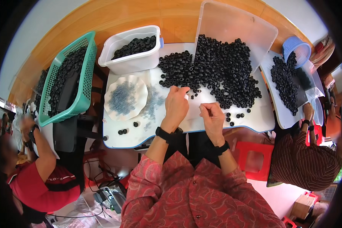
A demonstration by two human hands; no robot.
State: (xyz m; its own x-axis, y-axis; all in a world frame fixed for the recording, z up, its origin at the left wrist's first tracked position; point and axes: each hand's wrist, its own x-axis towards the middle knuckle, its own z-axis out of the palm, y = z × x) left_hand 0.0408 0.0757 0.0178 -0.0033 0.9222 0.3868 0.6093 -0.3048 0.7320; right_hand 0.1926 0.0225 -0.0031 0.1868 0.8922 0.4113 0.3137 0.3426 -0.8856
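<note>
My left hand [176,105] is at the near edge of a big pile of small black ring-like parts [228,72], its fingers closed and a few loose parts by the fingertips. Whatever those fingers hold is hidden. To its right, my right hand [212,118] is raised over the white table, thumb and forefinger pinched together; anything between them is too small to name. A white scalloped plate [141,90] holds a heap of tiny clear bluish pieces [121,98]. More of these pieces lie scattered on the table between the plate and my left hand.
A clear plastic bin [239,22] lies tipped behind the pile. A white tub [135,62] and a green basket [85,83] hold more black parts. Co-workers sit left and right; the right one's table [288,119] carries another pile and a blue basket [296,49].
</note>
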